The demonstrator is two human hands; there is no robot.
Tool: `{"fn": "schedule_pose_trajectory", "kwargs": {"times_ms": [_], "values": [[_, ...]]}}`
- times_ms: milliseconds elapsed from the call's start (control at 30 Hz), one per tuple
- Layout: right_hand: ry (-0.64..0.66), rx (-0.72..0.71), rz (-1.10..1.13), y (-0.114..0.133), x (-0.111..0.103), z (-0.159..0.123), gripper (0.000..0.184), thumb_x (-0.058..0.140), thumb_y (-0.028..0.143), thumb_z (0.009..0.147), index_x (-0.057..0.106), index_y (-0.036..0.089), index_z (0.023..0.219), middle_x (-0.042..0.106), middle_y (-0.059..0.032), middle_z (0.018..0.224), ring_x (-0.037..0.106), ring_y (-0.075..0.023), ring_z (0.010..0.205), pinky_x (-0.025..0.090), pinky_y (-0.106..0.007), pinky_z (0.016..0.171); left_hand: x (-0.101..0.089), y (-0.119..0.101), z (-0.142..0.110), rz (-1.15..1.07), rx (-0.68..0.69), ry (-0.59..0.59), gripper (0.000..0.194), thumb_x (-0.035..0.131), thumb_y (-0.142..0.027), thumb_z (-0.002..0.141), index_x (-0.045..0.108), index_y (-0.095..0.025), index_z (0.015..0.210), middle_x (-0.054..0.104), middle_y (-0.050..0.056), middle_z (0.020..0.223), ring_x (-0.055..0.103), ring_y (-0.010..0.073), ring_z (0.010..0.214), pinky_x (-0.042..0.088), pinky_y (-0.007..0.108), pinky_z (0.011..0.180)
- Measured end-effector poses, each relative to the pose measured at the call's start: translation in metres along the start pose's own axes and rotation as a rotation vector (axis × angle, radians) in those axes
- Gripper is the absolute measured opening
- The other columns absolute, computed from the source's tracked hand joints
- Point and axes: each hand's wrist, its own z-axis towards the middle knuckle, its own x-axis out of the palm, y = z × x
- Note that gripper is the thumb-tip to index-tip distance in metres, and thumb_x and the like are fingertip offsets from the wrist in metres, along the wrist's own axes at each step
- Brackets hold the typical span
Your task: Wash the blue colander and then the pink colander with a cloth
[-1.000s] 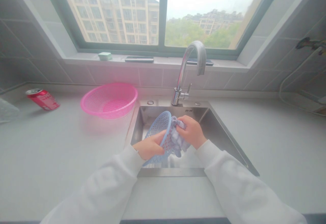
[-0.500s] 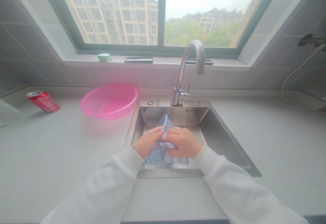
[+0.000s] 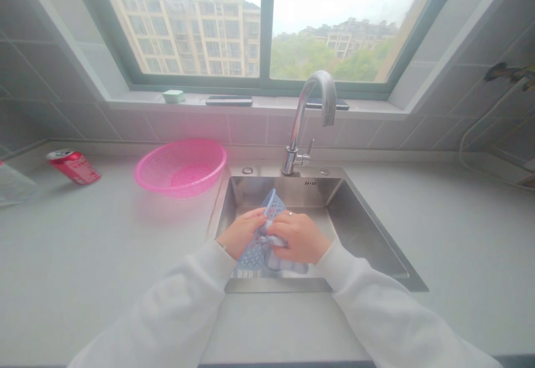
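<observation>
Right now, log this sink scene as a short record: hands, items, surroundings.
left hand: grips the blue plastic basket
right hand: presses the pale blue cloth against the basket
work spot: both hands above the stainless steel sink
behind sink: chrome faucet
left of sink: pink plastic basket on the counter
further left: red drink can, lying on its side

Past the fingers (image 3: 284, 224), open room ran through the steel sink (image 3: 359, 228) to its back wall, with the chrome faucet (image 3: 292, 159) rising beyond. Left of the fingers, the sink's edge and a pink plastic basket (image 3: 179, 167) on the desk (image 3: 104, 256) barred a low path.
</observation>
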Motion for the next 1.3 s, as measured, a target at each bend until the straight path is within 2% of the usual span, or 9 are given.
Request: {"fn": "schedule_pose_trajectory", "kwargs": {"times_ms": [67, 200, 300, 400, 533, 600, 867, 1067, 1300], "values": [[-0.043, 0.072, -0.021, -0.004, 0.0, 0.001, 0.019, 0.07, 0.02, 0.071, 0.07, 0.024, 0.089, 0.073, -0.0015, 0.085, 0.066, -0.0189, 0.08, 0.045, -0.027, 0.067, 0.001, 0.0, -0.001, 0.002, 0.01, 0.017, 0.044, 0.079, -0.034, 0.079, 0.071, -0.015, 0.118, 0.075, 0.007, 0.096, 0.067, 0.0167, 0.076, 0.05, 0.028, 0.071], [-0.192, 0.381, -0.009, -0.037, -0.008, -0.002, 0.014, 0.063, 0.019, 0.079, 0.07, 0.023, 0.09, 0.073, -0.002, 0.086, 0.068, -0.0203, 0.081, 0.049, -0.031, 0.071, 0.007, 0.0, -0.004, -0.068, -0.023, 0.247, 0.05, 0.081, -0.037, 0.078, 0.07, -0.018, 0.123, 0.074, 0.01, 0.108, 0.07, 0.0233, 0.094, 0.049, 0.038, 0.09], [-0.235, 0.476, 0.025, -0.052, -0.012, -0.005, 0.014, 0.06, 0.019, 0.08, 0.07, 0.023, 0.09, 0.074, -0.0024, 0.087, 0.069, -0.0206, 0.079, 0.051, -0.032, 0.07, 0.008, 0.001, -0.005, -0.036, -0.013, 0.3, 0.051, 0.079, -0.041, 0.08, 0.069, -0.02, 0.125, 0.072, 0.012, 0.117, 0.067, 0.027, 0.107, 0.045, 0.042, 0.1], [-0.203, 0.368, 0.058, -0.04, -0.01, -0.005, 0.015, 0.061, 0.017, 0.077, 0.069, 0.023, 0.089, 0.072, -0.0021, 0.084, 0.068, -0.0203, 0.078, 0.051, -0.032, 0.071, 0.005, 0.001, -0.004, 0.079, 0.035, 0.29, 0.053, 0.076, -0.045, 0.082, 0.067, -0.021, 0.129, 0.071, 0.011, 0.118, 0.064, 0.0288, 0.111, 0.043, 0.045, 0.102], [-0.103, 0.06, 0.108, -0.011, -0.003, -0.003, 0.015, 0.065, 0.018, 0.073, 0.068, 0.021, 0.087, 0.07, -0.0021, 0.08, 0.065, -0.0186, 0.075, 0.049, -0.029, 0.07, 0.0, -0.004, -0.001, 0.308, 0.2, 0.233, 0.04, 0.07, -0.038, 0.088, 0.071, -0.023, 0.124, 0.069, 0.008, 0.123, 0.055, 0.028, 0.124, 0.034, 0.041, 0.112], [-0.09, 0.019, 0.114, -0.007, -0.002, -0.001, 0.016, 0.065, 0.018, 0.074, 0.069, 0.021, 0.089, 0.071, -0.0028, 0.082, 0.065, -0.0184, 0.076, 0.048, -0.029, 0.069, -0.002, -0.005, 0.0, 0.367, 0.252, 0.207, 0.035, 0.068, -0.035, 0.088, 0.072, -0.024, 0.122, 0.069, 0.007, 0.123, 0.053, 0.0275, 0.126, 0.032, 0.04, 0.113], [-0.227, 0.454, 0.091, -0.051, -0.01, -0.005, 0.015, 0.059, 0.026, 0.081, 0.071, 0.021, 0.089, 0.072, -0.0035, 0.085, 0.066, -0.0201, 0.077, 0.049, -0.031, 0.071, -0.003, 0.003, 0.002, 0.291, 0.113, 0.153, 0.046, 0.067, -0.042, 0.09, 0.065, -0.019, 0.13, 0.069, 0.011, 0.119, 0.061, 0.0255, 0.106, 0.043, 0.04, 0.099], [-0.234, 0.493, 0.124, -0.051, -0.009, -0.005, 0.019, 0.058, 0.029, 0.08, 0.072, 0.02, 0.091, 0.072, -0.0047, 0.087, 0.067, -0.0213, 0.081, 0.049, -0.032, 0.073, -0.002, -0.001, 0.003, 0.277, 0.107, 0.14, 0.05, 0.067, -0.045, 0.089, 0.065, -0.018, 0.131, 0.071, 0.01, 0.108, 0.064, 0.0223, 0.096, 0.045, 0.037, 0.094], [-0.211, 0.521, 0.145, -0.046, -0.009, -0.003, 0.019, 0.058, 0.029, 0.08, 0.072, 0.021, 0.091, 0.073, -0.0048, 0.089, 0.067, -0.0211, 0.084, 0.049, -0.032, 0.076, -0.004, 0.002, 0.004, 0.29, 0.045, 0.053, 0.058, 0.066, -0.049, 0.088, 0.059, -0.021, 0.139, 0.068, 0.005, 0.091, 0.059, 0.0156, 0.072, 0.045, 0.029, 0.07]]}}
